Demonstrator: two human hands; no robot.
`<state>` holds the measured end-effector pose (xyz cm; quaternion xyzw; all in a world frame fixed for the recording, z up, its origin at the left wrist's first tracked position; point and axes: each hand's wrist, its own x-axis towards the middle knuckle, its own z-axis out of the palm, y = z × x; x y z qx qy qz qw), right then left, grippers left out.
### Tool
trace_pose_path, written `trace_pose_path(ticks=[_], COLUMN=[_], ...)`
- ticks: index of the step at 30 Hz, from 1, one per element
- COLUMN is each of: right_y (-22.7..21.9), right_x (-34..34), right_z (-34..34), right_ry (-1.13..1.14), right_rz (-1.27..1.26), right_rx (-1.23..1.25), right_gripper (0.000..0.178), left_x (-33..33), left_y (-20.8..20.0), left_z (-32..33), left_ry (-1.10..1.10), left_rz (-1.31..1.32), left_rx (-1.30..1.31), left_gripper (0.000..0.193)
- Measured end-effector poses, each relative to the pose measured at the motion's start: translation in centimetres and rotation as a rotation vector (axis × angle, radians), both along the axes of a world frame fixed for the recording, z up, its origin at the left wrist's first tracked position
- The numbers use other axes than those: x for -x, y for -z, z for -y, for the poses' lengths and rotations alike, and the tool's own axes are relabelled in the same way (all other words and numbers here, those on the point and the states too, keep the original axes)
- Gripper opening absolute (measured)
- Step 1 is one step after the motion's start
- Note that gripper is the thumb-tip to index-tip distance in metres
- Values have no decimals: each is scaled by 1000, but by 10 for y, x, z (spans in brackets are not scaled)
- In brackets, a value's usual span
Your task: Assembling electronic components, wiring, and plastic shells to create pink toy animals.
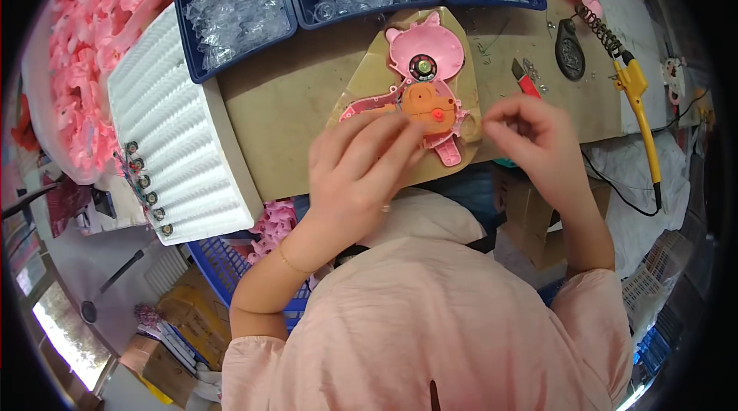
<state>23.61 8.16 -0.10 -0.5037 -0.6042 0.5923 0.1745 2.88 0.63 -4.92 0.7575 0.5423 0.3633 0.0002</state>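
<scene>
A pink plastic toy half-shell (450, 46) lies inside-up on a tan board (369, 76). A round dark part with a metal centre sits in its head section. An orange gearbox-like housing (419, 103) with a small red knob fills its body. My left hand (361, 161) rests over the shell's lower left side, fingers bent together against the shell and housing; its fingertips are partly hidden. Just right of the shell, my right hand (538, 134) is raised with thumb and forefinger pinched. Whatever is in that pinch is too small to make out.
Dark blue bins (296, 15) of clear plastic parts line the back. A white ridged tray (173, 126) and heaped pink shells (96, 49) stand left. Right are a red-handled knife (527, 85), loose screws (532, 71), a black oval holder (570, 49) and a yellow electric screwdriver (633, 84) on a coiled cord.
</scene>
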Motion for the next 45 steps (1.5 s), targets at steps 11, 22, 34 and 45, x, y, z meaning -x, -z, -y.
trace_pose_path(ticks=[11,22,34,45], right_y=[39,18,27,34], right_x=[-15,-14,8,9], right_z=[33,25,-10,-4], right_ry=[-291,-23,-300,-264], right_rz=[446,134,189,263], right_rx=[-1064,214,-795,-896], right_gripper=[20,14,15,14], left_x=[1,5,-8,-9], left_y=[-2,-5,-9,-10], left_z=[12,-2,7,5], left_ry=[-127,150,91,148], left_rz=[-158,-215,-394,-388], left_rx=[58,89,-31,128], left_gripper=[27,39,36,37])
